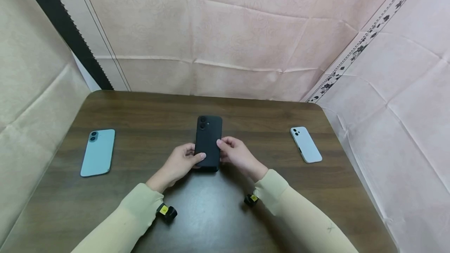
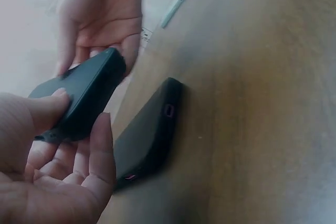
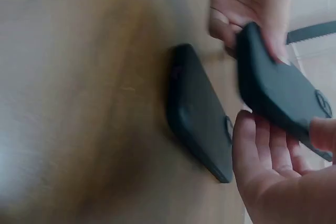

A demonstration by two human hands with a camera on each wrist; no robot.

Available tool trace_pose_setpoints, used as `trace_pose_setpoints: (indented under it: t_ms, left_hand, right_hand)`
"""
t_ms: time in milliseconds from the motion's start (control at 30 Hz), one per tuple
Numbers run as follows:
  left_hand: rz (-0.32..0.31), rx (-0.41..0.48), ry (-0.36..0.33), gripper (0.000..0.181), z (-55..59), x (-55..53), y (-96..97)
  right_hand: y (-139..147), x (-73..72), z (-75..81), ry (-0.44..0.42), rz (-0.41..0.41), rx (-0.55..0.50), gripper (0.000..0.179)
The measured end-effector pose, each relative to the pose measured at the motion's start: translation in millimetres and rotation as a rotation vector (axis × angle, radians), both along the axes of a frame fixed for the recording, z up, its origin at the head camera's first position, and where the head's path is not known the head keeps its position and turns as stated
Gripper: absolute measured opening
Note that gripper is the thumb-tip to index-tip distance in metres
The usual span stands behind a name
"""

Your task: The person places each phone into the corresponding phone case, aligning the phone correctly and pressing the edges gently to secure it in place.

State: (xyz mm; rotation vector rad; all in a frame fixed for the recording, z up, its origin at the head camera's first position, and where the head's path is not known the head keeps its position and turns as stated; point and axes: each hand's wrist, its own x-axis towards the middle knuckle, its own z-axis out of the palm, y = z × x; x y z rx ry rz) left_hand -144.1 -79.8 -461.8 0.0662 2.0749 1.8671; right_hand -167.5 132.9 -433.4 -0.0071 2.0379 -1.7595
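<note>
Both hands hold a black phone, back side up with its camera lenses at the far end, above the middle of the table. My left hand pinches its left edge, thumb on the back and fingers underneath. On the opposite edge my right hand grips it the same way. Beneath it a second black phone lies on the tabletop, mostly hidden in the head view. Pink-edged openings show along its sides in the left wrist view. A gap separates the two phones in the right wrist view.
A light blue phone lies camera side up at the left of the brown wooden table. On the right lies a smaller pale blue phone, also camera side up. Pale cloth hangs behind the table and along both sides.
</note>
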Motion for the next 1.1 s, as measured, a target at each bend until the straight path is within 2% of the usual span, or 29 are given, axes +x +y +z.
trace_pose_setpoints:
  t_ms: [167, 267, 467, 767, 933, 1100]
  left_hand:
    - [0.071, 0.056, 0.006, 0.025, 4.1, -4.7, -2.2]
    - [0.089, 0.068, 0.001, 0.027, 6.9, -5.7, -3.1]
    - [0.090, 0.074, 0.002, 0.030, 9.4, -6.8, -3.4]
    - [0.077, 0.063, -0.018, 0.032, 13.0, -8.5, -2.4]
    - [0.086, 0.053, -0.011, 0.031, 14.9, -8.9, -2.5]
    - [0.094, 0.042, 0.006, 0.032, 14.4, -7.9, -2.8]
  right_hand:
    - [-4.3, 8.1, -5.8, -0.004, 0.050, -0.047, 0.030]
    - [-5.5, 9.0, -7.5, -0.005, 0.057, -0.065, 0.027]
    - [-4.6, 8.7, -8.6, 0.016, 0.085, -0.093, 0.024]
    - [-4.5, 7.7, -8.8, 0.085, 0.090, -0.011, 0.020]
    - [-4.5, 8.2, -8.6, 0.054, 0.082, -0.012, 0.025]
    - [-5.5, 10.1, -10.1, 0.003, 0.111, -0.004, 0.030]
